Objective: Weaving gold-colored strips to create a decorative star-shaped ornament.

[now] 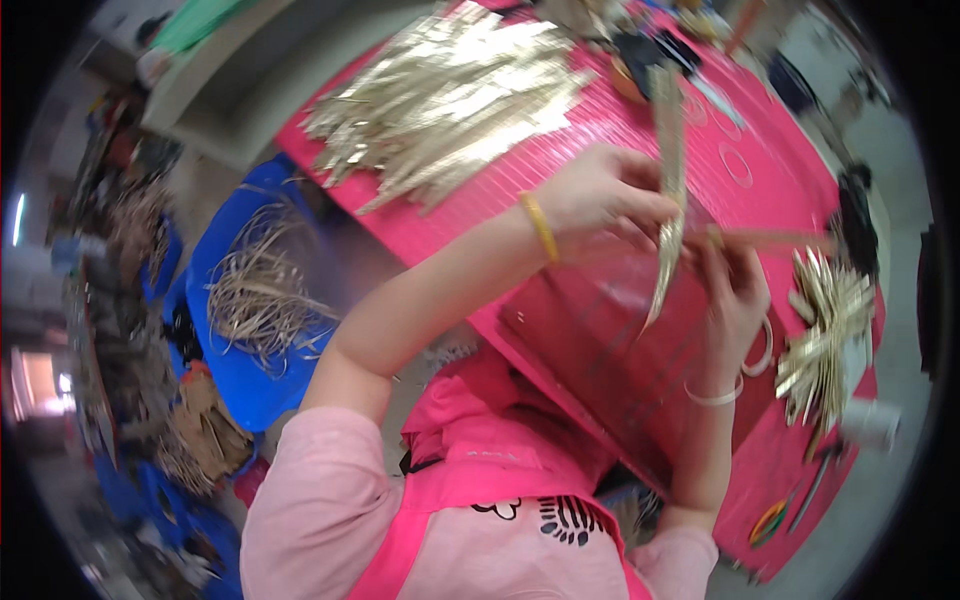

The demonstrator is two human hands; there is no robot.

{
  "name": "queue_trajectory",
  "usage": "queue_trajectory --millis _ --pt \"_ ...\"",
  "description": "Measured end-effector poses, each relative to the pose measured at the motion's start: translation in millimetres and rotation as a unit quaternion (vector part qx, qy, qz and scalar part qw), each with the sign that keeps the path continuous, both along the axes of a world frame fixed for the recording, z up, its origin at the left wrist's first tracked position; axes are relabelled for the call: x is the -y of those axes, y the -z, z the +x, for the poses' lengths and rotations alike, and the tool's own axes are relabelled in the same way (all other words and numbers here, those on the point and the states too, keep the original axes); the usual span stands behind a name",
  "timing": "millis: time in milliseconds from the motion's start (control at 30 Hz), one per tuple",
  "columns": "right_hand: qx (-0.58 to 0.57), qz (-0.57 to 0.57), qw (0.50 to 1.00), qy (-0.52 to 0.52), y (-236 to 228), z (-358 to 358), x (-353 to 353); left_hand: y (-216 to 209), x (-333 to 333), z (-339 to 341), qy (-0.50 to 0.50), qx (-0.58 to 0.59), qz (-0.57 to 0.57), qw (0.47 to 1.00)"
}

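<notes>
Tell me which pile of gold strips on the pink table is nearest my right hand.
The smaller pile at the picture's right, just beside your right hand; the larger, spread-out pile at the upper left lies farther away.

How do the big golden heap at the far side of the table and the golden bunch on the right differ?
Size: the heap is much larger; the bunch is small.
Shape: the heap spreads loosely in overlapping strips, while the bunch is drawn in at its middle and fans out at its ends.
Place: the heap lies beyond the left hand; the bunch lies right of the right hand.
Both are shiny golden strips.
</notes>
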State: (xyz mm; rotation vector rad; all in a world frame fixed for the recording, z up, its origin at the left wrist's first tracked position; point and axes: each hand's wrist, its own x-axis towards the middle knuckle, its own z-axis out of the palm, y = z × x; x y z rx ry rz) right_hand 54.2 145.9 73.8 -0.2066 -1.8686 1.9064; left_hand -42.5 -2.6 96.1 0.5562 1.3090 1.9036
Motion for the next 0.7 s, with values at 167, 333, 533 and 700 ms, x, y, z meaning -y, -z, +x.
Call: queue_trajectory --millis 167,333,533,700 --pt "0.006 -0.114 0.993 -0.003 6 5 -3 16 -17 20 -0.081 0.039 0.000 0.996" --pt "0.025 -0.143 0.989 -0.004 14 9 -6 26 -22 33 -0.088 0.033 0.011 0.995" --pt "0.018 -0.108 0.994 -0.007 11 11 -2 25 -24 41 -0.133 0.024 0.003 0.991" --pt "-0.004 -0.124 0.992 -0.010 12 10 1 26 -26 44 -0.170 0.023 0.004 0.985"
